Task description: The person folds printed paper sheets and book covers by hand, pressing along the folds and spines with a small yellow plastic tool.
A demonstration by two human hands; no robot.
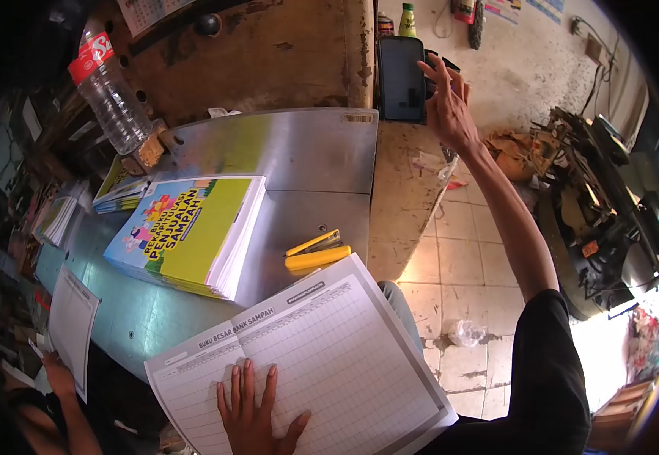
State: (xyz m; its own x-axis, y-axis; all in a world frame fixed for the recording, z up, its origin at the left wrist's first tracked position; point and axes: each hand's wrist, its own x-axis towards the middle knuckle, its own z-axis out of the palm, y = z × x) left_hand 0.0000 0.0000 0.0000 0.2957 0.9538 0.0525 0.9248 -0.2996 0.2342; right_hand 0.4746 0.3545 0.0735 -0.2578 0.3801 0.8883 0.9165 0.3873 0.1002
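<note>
My left hand [257, 413] lies flat with spread fingers on a large printed grid sheet [344, 334] headed "Buku Besar Bank Sampah". The sheet rests at the near edge of the metal table, slightly curved. Farther off, my right hand [448, 106] reaches out at the right edge of a black phone [402, 80] with a dark screen. Its fingers are bent and apart, with a fingertip at the phone's edge; I cannot tell if it touches. A dark object lies partly hidden behind that hand. Just beyond the sheet is a yellow stapler [318, 258].
A stack of printed booklets [193, 227] lies on the metal table [299, 159]. A plastic bottle [113, 106] stands behind it. At left, another person's hand [58, 373] is beside a printed sheet [73, 322]. Dark machinery [587, 205] stands on the right.
</note>
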